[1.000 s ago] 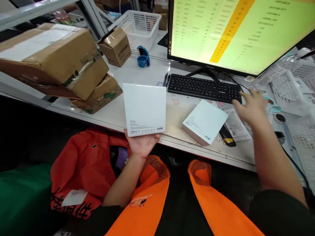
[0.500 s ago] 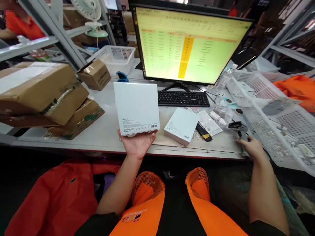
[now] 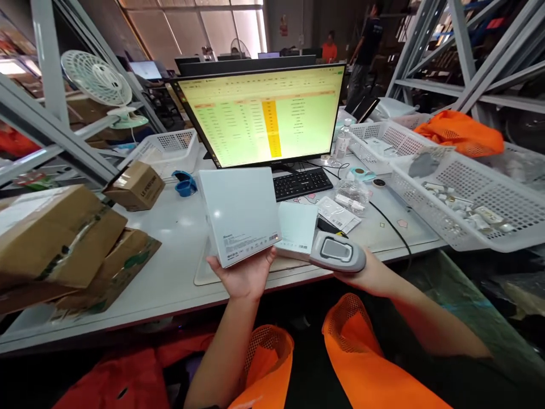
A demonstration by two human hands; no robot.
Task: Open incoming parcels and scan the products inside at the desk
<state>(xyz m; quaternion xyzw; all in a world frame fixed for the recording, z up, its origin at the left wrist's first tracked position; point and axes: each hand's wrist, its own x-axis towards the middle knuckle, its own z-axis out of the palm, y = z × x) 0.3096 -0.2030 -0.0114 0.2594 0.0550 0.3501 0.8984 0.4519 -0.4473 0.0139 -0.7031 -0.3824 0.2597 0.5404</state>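
My left hand (image 3: 247,276) holds a white box (image 3: 240,210) from below, tilted up so its printed face with small text and a barcode looks toward me. In my right hand (image 3: 361,275) is a grey barcode scanner (image 3: 338,253), its head pointing left toward the boxes; the hand is closed round its underside, mostly hidden. Between the two lies a second, smaller white box (image 3: 298,226) on the desk, partly covered by the held box and the scanner. Just behind the scanner a black and yellow cutter (image 3: 330,227) shows in part, beside a flat white packet (image 3: 339,216).
Brown cartons (image 3: 63,238) are stacked at the left, with a small open carton (image 3: 135,186) behind. A monitor (image 3: 264,119) and keyboard (image 3: 303,183) stand at the back. White baskets (image 3: 489,210) line the right side. A black cable (image 3: 392,227) crosses the desk.
My right hand has lifted the scanner off the desk's right side and brought it left, close to the boxes. The view has swung right and up. The white box stays in my left hand.
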